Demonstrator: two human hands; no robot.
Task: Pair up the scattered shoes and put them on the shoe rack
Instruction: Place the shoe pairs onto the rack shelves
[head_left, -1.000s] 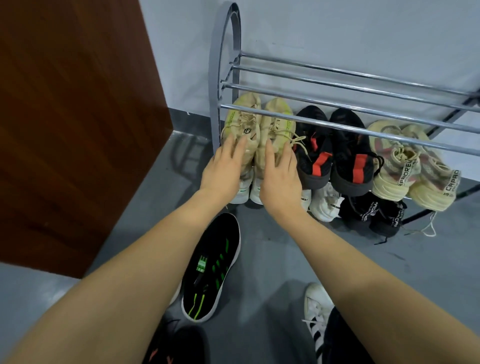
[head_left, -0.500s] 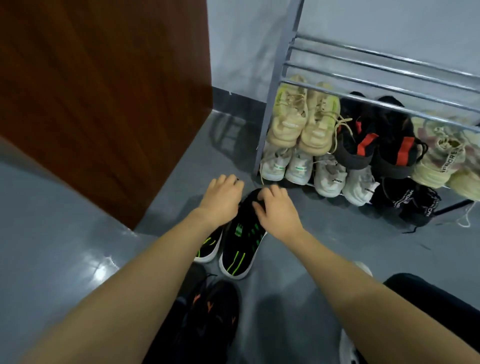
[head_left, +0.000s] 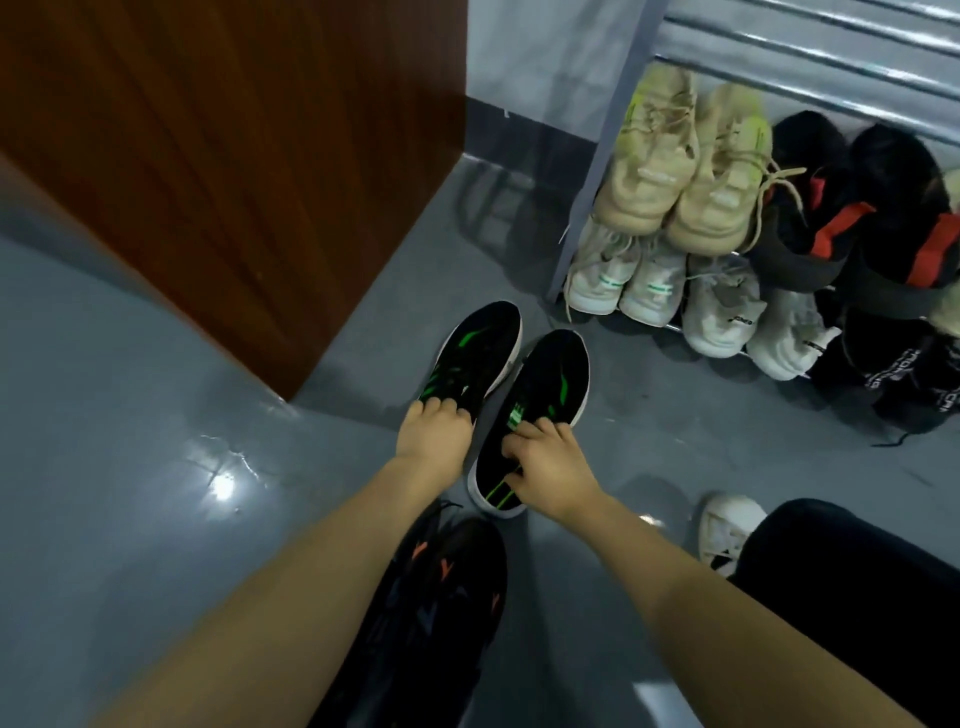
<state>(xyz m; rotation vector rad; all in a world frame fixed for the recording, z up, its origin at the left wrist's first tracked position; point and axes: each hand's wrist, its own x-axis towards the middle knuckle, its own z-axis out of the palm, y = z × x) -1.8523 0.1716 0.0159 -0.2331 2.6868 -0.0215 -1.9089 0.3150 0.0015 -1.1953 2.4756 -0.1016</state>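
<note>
Both hands are down on the black-and-green pair on the floor: the left hand (head_left: 435, 436) has its fingers curled over the collar of the left shoe (head_left: 475, 356), and the right hand (head_left: 545, 470) has its fingers (head_left: 540, 434) hooked into the mouth of the right shoe (head_left: 535, 410) — each looks clenched on its shoe, though whether the thumbs have closed underneath is hidden. The toes of both shoes point away from the fingertips, toward the rack (head_left: 597, 171), which stands beyond and to the right of them. To do this step well, I would take each shoe firmly at the heel end, lift the two together with toes level and soles down, and carry them as a matched pair so they land side by side. The rack's two visible shelves look nearly full: beyond the right fingertips, beige sneakers (head_left: 680, 176) sit on the upper one with black-and-red shoes (head_left: 857, 218) next to them, and white sneakers (head_left: 623, 275) line the lower one. A free slot is not visible from here, so the bars higher up seem the likelier place. Behind the wrists, nearer the person, a dark shoe (head_left: 447, 597) with orange marks and a white shoe (head_left: 727, 530) still wait on the floor.
</note>
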